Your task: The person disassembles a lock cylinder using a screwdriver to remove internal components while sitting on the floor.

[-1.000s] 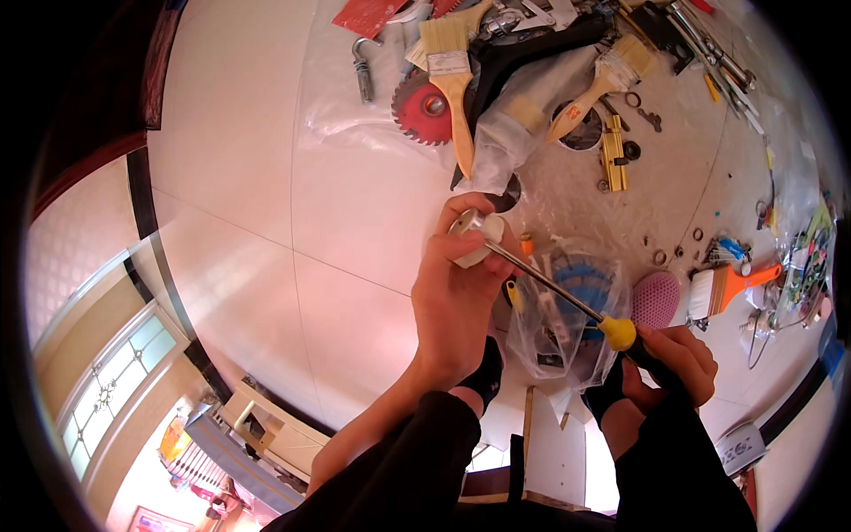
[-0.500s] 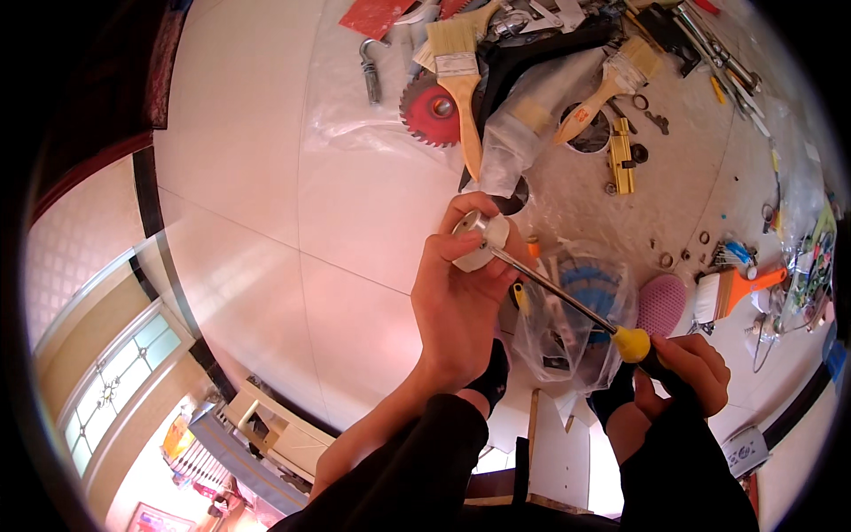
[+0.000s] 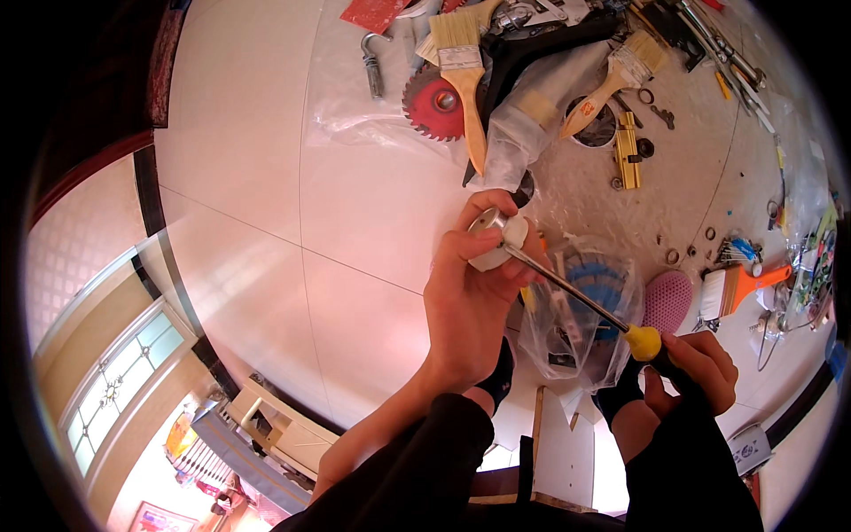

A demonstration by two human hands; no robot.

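Observation:
My left hand [image 3: 468, 301] grips a small silvery-white metal part [image 3: 496, 238] held up over the tiled floor. My right hand [image 3: 696, 372] is closed around the yellow-and-black handle of a screwdriver [image 3: 592, 304]. The screwdriver's long metal shaft runs up and left, with its tip at the metal part. Both forearms wear dark sleeves and enter from the lower edge.
A clear plastic bag with a blue disc [image 3: 585, 310] lies under the screwdriver. Farther off lie a red saw blade [image 3: 433, 105], two wooden paintbrushes [image 3: 463, 71], a brass lock cylinder [image 3: 627, 151], a pink perforated pad [image 3: 667, 301], an orange-handled brush [image 3: 740, 285] and several loose tools.
Both hands and the screwdriver have shifted slightly, staying together. The screwdriver tip remains at the metal part.

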